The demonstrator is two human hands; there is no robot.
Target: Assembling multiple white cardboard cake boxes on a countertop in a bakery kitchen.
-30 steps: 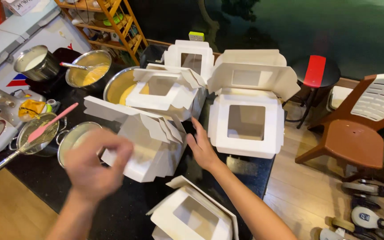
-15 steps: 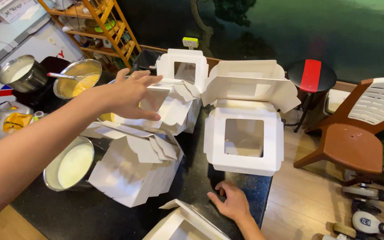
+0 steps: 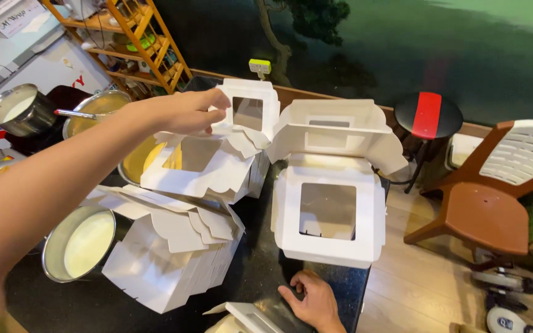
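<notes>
My left hand point(image 3: 187, 111) reaches across the table and pinches the upper edge of a white window cake box point(image 3: 195, 166) lying on a stack. Just behind it stands another white window box point(image 3: 249, 106) upright. My right hand point(image 3: 313, 301) rests flat on the dark table point(image 3: 260, 271) near its front edge, fingers apart, holding nothing. Right above that hand lies a closed white window box point(image 3: 328, 216), with an open-lidded white box point(image 3: 334, 132) behind it. A stack of flat folded boxes point(image 3: 168, 259) lies at the front left.
Metal pots stand on the left: one with white liquid point(image 3: 84, 243), one with yellow batter point(image 3: 97, 108) and a spoon, a lidless pot point(image 3: 20, 110) at the back. A wooden shelf point(image 3: 137, 37), a black and red stool point(image 3: 428, 116) and a brown chair point(image 3: 495, 197) stand around.
My left hand has stretched further out and taken hold of the box edge. My right hand has drawn back from the boxes to the table's front edge.
</notes>
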